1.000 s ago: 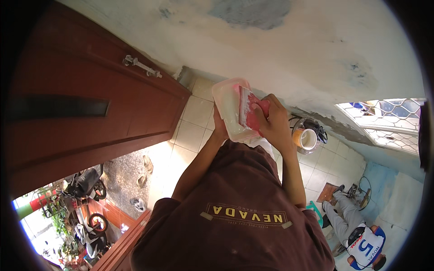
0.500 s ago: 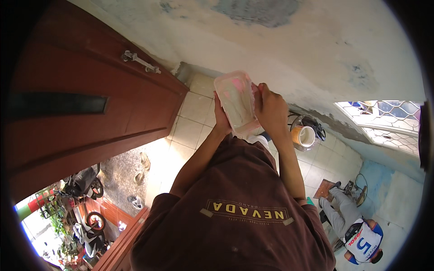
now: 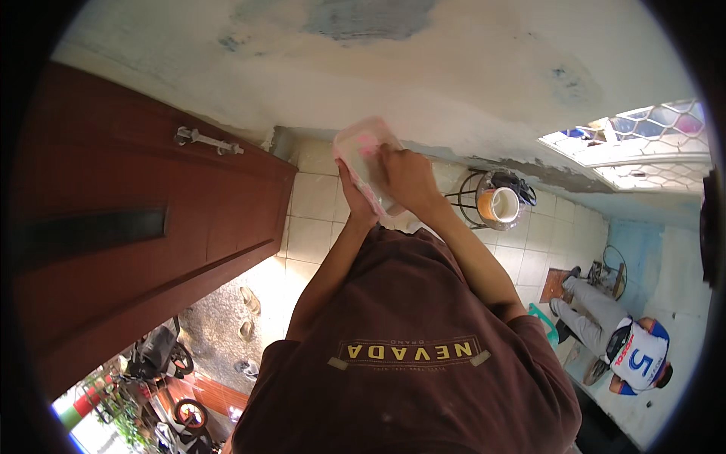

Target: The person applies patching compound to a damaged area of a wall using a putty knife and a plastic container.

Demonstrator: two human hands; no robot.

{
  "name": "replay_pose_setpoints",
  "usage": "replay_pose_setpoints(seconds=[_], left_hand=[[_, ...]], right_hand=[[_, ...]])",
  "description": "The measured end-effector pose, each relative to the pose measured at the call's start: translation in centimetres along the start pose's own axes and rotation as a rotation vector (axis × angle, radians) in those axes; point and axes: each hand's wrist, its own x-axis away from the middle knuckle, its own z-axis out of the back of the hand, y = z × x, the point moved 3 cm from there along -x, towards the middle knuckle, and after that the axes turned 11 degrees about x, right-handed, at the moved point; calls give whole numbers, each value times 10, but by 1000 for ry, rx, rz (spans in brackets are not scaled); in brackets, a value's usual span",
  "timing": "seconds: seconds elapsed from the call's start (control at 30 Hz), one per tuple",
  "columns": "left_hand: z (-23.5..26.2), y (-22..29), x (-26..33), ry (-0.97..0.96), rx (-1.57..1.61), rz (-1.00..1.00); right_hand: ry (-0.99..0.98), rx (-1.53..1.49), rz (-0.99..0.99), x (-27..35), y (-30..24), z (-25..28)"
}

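A see-through plastic container point(image 3: 355, 145) with pink smears inside is held up in front of me, just short of the wall. My left hand point(image 3: 354, 193) is closed round its left side and underside. Over the open top is my right hand point(image 3: 408, 175), its curled fingers reaching into the container and slightly smeared by motion. Whatever those fingers pinch is hidden from this view.
Ahead stands a patchy plastered wall point(image 3: 469, 91); a brown door point(image 3: 98, 197) is on the left. Right of me, a stool point(image 3: 470, 200) bears an orange-and-white tub point(image 3: 499, 205). Farther right a person point(image 3: 635, 352) sits low. Sandals point(image 3: 248, 300) lie near the doorway.
My right hand has gone from the container's right rim to over its inside. The container has shifted slightly left in view, and the whole view has turned a little.
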Motion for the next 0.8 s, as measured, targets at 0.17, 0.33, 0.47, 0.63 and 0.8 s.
replay_pose_setpoints(seconds=[0.17,0.33,0.47,0.63,0.8], left_hand=[[2,-3,1,-61,50,50],[0,-1,0,-96,128,63],[9,-11,-4,-61,12,24],[5,-1,1,-64,138,40],[-5,3,6,-135,161,41]], right_hand=[[-9,-205,-32,-21,-6,37],[-22,-20,-100,-23,16,48],[-96,37,5,-6,7,-16],[-25,-234,-75,-16,11,16],[-70,-202,-115,-23,23,68]])
